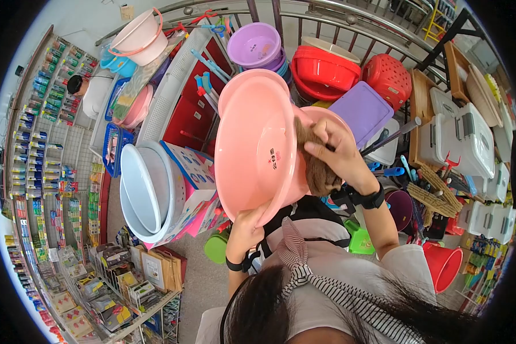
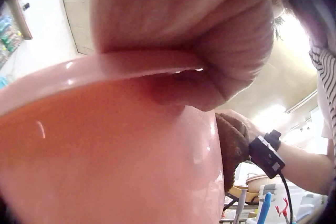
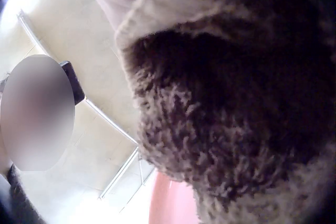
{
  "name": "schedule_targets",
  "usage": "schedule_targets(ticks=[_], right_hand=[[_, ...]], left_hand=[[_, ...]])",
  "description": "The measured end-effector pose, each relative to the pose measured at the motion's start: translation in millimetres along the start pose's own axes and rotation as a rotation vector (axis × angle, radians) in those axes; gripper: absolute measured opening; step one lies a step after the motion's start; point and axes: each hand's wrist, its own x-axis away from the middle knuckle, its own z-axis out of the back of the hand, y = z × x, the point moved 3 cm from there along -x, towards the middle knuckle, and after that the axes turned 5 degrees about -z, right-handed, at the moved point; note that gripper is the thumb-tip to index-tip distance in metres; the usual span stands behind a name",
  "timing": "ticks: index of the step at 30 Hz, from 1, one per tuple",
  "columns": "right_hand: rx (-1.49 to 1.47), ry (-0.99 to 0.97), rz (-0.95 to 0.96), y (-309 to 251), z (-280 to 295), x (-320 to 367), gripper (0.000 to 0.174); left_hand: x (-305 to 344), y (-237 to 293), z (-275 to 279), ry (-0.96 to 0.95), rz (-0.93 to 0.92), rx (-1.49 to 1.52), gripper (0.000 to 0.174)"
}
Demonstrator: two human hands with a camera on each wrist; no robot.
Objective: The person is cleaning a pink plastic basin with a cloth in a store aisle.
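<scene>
A pink plastic basin (image 1: pixel 252 155) is held up tilted on its side in front of the body, a second pink rim showing behind it. The left hand (image 1: pixel 247 232) grips its lower rim; in the left wrist view the left hand (image 2: pixel 184 40) pinches the rim (image 2: pixel 79 74) between thumb and fingers. At the basin's outer side, the right hand (image 1: pixel 341 152) holds a brown fluffy cloth (image 1: pixel 318 166) against the wall. That cloth (image 3: pixel 199 119) fills most of the right wrist view and hides most of the hand.
Light blue basins (image 1: pixel 149 195) stand on the left, beside a shelf rack (image 1: pixel 51 132) of small goods. Purple basins (image 1: pixel 255 46), red basins (image 1: pixel 327 71) and a purple lid (image 1: pixel 361 112) lie beyond. Clear storage boxes (image 1: pixel 464 143) and a red bucket (image 1: pixel 444 266) are on the right.
</scene>
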Motion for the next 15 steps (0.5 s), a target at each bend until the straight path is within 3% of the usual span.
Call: schedule_targets(ticks=[2,3,6,8,10,15], right_hand=[[0.092,-0.133,0.054,11.1,-7.9,10.8,0.032],[-0.026,-0.157,-0.02,19.2,-16.5,15.4,0.034],[-0.216,-0.065,-0.148,17.4,-12.1,12.0,0.03],[-0.319,0.099,-0.243,31.5,4.4,0.1,0.023],[-0.342,0.168,-0.17,24.2,7.0,-8.4,0.019],[-0.34,0.323,-0.209,35.5,10.7,-7.6,0.038]], left_hand=[[2.0,-4.0,5.0,0.031,0.084,0.055,0.068],[0.5,-3.9,6.9,0.034,0.086,0.055,0.068],[-7.2,-0.8,10.7,0.032,0.062,-0.004,0.067],[-8.3,0.6,7.6,-0.032,0.083,0.003,0.068],[-9.6,-0.5,0.4,-0.029,0.036,-0.028,0.068],[-11.8,-9.6,-13.9,-0.06,0.036,-0.107,0.067]])
